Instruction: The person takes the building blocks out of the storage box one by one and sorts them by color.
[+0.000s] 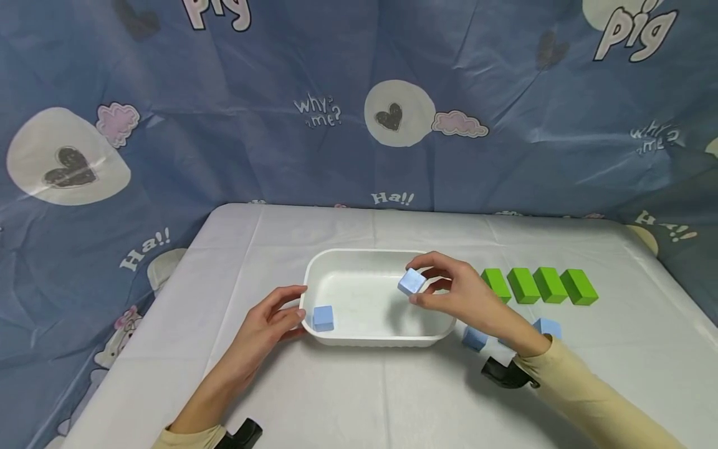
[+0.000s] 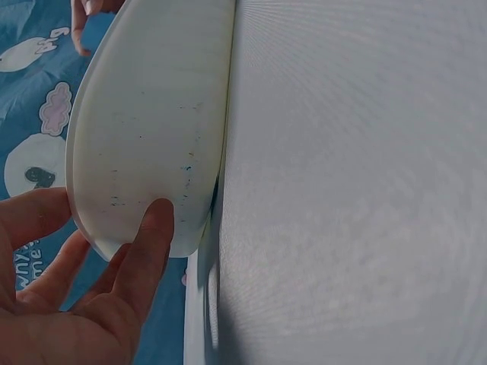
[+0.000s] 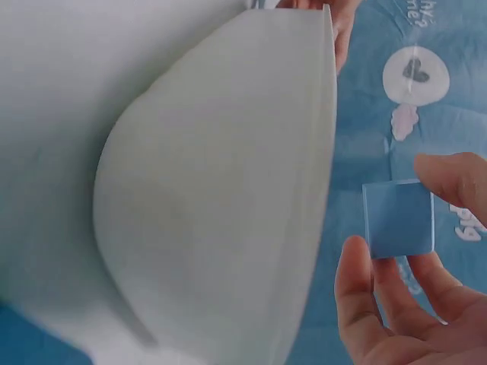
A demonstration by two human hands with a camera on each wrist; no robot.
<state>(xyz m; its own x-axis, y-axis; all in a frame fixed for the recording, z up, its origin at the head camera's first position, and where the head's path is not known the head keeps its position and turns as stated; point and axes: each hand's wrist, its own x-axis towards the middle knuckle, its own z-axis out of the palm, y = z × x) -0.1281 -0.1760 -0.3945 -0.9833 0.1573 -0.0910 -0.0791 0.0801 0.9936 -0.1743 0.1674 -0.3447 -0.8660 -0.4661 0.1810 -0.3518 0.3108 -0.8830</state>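
Right hand [image 1: 468, 296] pinches a light blue cube [image 1: 412, 282] between thumb and fingertips [image 3: 455, 182]; fingers curled round it, cube clear of any surface. Cube is matte, plain-faced, no marking; the right wrist view shows one square face with slightly soft edges. It hangs over the right end of a white tray [image 1: 370, 255], above the tray's floor.

Left hand [image 1: 268, 327] lies against the tray's left end wall, fingers nearly straight; the left wrist view shows its thumb [image 2: 148, 243] pressed on the white outer wall. Nothing enclosed in it.

Just inside the wall from the left hand: a second blue cube [image 1: 323, 317], resting on the tray floor at the near left corner.

Behind the right wrist, on the white tablecloth [image 1: 359, 393]: two more blue cubes [image 1: 474, 338], [image 1: 547, 326], the second partly hidden by the sleeve. Beyond the right hand, a row of four green blocks [image 1: 538, 285], side by side.

Backdrop: blue printed cloth [image 1: 224, 143]. Legible writing: "pig" top left and top right, "why me?" near centre, "Ha!!" at several spots.
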